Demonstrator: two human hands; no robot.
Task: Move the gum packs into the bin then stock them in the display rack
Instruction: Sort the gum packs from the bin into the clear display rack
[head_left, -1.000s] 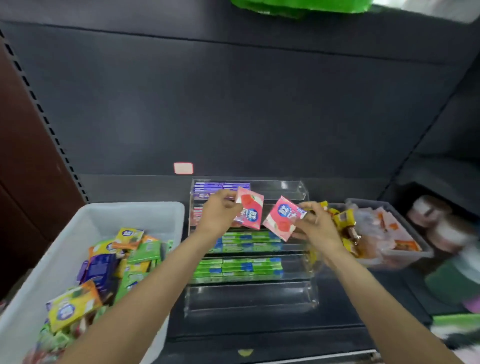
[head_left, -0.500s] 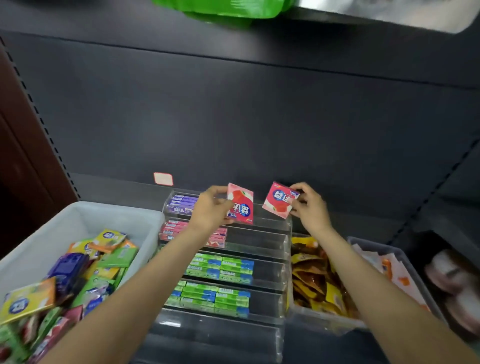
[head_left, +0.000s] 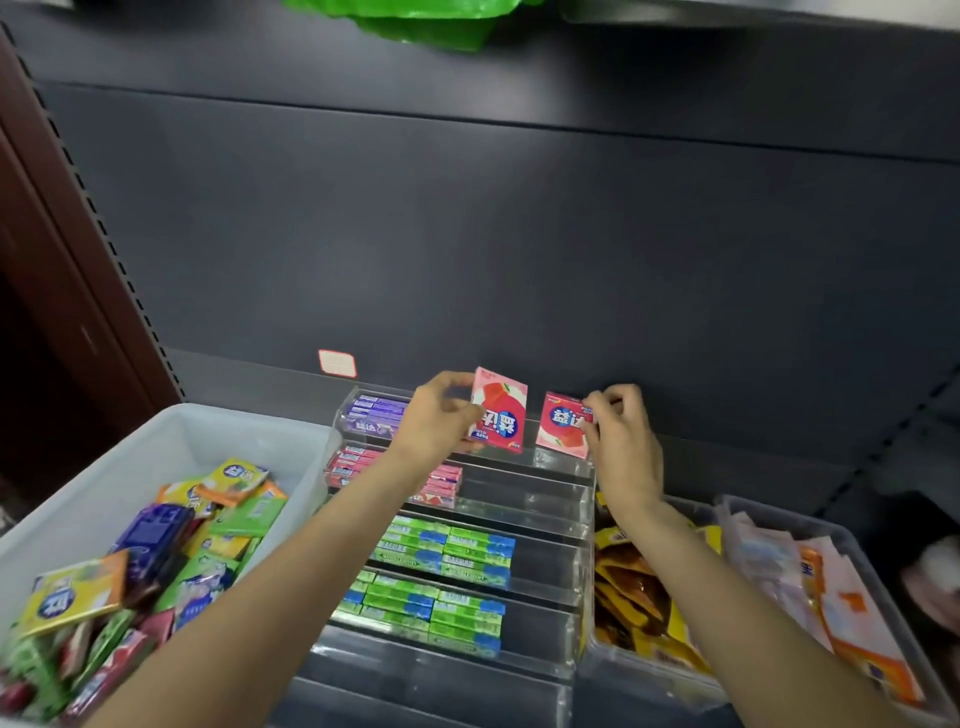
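A clear tiered display rack (head_left: 540, 525) stands on the shelf, with purple, pink and green gum packs in its left columns. My left hand (head_left: 439, 421) holds a pink gum pack (head_left: 500, 410) upright over the top tier. My right hand (head_left: 621, 431) grips a second pink gum pack (head_left: 563, 425), standing at the right end of the top tier. A white bin (head_left: 130, 467) at the left holds several mixed gum packs (head_left: 156, 551).
Two clear tubs sit right of the rack: one (head_left: 639, 670) with yellow-brown snack sachets, another (head_left: 883, 577) with white and orange packets. A dark back panel rises behind. A green bag (head_left: 415, 18) hangs from the shelf above. The rack's right columns and lowest tier hold nothing.
Both hands have carried their pink packs up and back to the rack's top tier. The right pack has turned upright and dropped to the tier; the view has moved closer.
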